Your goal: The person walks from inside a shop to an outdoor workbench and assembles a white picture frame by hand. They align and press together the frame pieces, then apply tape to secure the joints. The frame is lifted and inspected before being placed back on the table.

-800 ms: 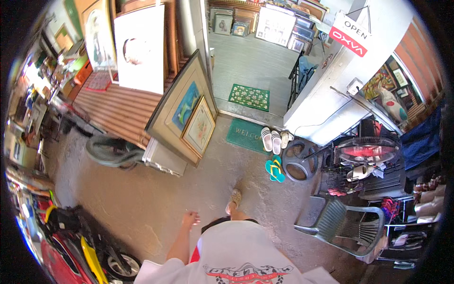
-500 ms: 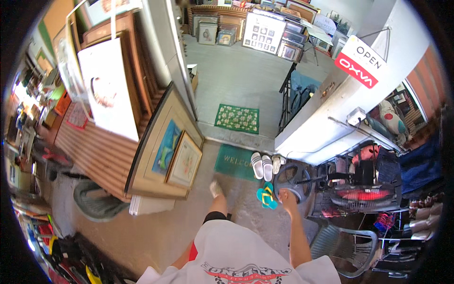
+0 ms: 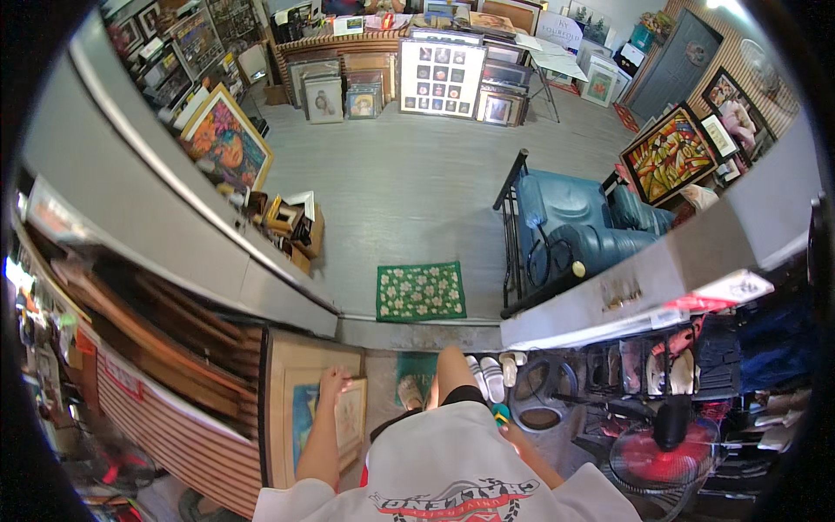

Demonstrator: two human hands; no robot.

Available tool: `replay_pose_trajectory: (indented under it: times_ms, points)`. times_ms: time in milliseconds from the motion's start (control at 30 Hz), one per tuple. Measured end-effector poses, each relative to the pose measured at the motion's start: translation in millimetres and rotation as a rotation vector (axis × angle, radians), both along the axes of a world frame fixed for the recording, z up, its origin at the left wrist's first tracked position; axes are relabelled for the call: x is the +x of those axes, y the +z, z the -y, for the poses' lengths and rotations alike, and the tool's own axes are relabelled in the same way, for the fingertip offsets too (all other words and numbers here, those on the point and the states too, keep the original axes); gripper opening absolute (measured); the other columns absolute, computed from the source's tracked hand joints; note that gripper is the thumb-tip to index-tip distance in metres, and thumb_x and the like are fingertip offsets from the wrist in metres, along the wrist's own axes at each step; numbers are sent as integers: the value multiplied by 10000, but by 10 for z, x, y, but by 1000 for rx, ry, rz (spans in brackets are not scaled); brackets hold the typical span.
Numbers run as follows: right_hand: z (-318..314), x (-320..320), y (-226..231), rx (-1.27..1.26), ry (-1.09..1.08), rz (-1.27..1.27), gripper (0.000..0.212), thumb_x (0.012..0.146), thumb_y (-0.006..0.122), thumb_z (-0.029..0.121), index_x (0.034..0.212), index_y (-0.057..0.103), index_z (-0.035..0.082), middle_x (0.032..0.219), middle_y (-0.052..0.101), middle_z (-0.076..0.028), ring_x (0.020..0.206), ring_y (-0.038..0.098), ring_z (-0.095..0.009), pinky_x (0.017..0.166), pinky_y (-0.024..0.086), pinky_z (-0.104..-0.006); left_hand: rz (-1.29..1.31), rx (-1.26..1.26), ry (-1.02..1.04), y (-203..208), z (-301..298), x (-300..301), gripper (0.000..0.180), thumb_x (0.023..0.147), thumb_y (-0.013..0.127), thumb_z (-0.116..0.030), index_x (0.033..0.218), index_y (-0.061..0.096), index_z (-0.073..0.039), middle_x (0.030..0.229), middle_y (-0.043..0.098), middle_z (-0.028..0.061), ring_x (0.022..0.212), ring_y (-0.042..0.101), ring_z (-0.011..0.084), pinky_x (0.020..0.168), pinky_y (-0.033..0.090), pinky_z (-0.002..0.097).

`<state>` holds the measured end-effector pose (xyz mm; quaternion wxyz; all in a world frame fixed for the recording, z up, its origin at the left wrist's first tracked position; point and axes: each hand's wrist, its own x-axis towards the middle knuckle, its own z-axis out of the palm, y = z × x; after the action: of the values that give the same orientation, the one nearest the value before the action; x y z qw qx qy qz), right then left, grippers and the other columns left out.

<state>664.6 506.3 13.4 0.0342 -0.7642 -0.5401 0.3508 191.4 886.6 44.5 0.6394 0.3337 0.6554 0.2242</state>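
Note:
My left hand (image 3: pixel 334 381) hangs in front of the framed pictures leaning beside the doorway. Its fingers look loosely bent and hold nothing. Nearest to it are a wooden-framed picture (image 3: pixel 350 419) and a larger cream-matted one (image 3: pixel 306 352); whether it touches them I cannot tell. Low at my right side is my right hand (image 3: pixel 510 428), its fingers largely hidden. Teal flip-flops (image 3: pixel 499 414) with yellow straps show just beside it. One foot is on a green doormat (image 3: pixel 416 370), and a bent knee is raised toward the threshold.
Beyond the threshold lies a green flowered mat (image 3: pixel 421 291). Striped slides (image 3: pixel 489 378) and a round grey base (image 3: pixel 541 391) are on the right, near a fan (image 3: pixel 665 457). A blue sofa (image 3: pixel 570 204) with a black rail stands inside, right; a box of frames (image 3: pixel 291 226) stands left.
I have moved forward to the doorway, and more of the room shows. My left hand has come into view by the pictures. My right hand has swung back, and one knee has come up.

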Motion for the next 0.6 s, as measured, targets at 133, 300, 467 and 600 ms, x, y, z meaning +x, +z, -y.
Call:
replay_pose_trajectory:
  times_ms: [133, 300, 467, 600]
  points:
    - [-787, 176, -116, -205, -450, -316, 230, 916, 608, 267, 920, 655, 43, 775, 659, -152, 777, 672, -327, 646, 517, -490, 42, 48, -98, 516, -1487, 823, 316, 1005, 570, -347, 1138, 618, -65, 1061, 708, 101, 792, 681, 186, 668, 534, 321]
    - [-2246, 595, -468, -328, -635, -438, 275, 938, 568, 286, 869, 654, 34, 752, 639, -170, 753, 658, -324, 632, 495, -478, 75, 25, -252, 678, -2777, 1889, 327, 1013, 551, -348, 1144, 614, -55, 1041, 712, 86, 874, 683, 196, 719, 528, 328]
    - [-4234, 1473, -597, -355, -593, -515, 337, 961, 528, 305, 819, 654, 26, 728, 619, -189, 730, 644, -321, 619, 474, -465, 36, -162, -189, 473, -3710, 2581, 325, 1009, 547, -361, 1151, 619, -77, 1036, 711, 99, 848, 668, 192, 713, 517, 349]
    - [-6347, 2578, -99, 199, -503, -297, 418, 1011, 469, 316, 776, 628, 8, 706, 604, -187, 662, 615, -321, 619, 464, -425, -113, -290, -268, 53, -4059, 2663, 356, 990, 571, -339, 1163, 621, -32, 1024, 709, 128, 811, 664, 194, 668, 516, 350]
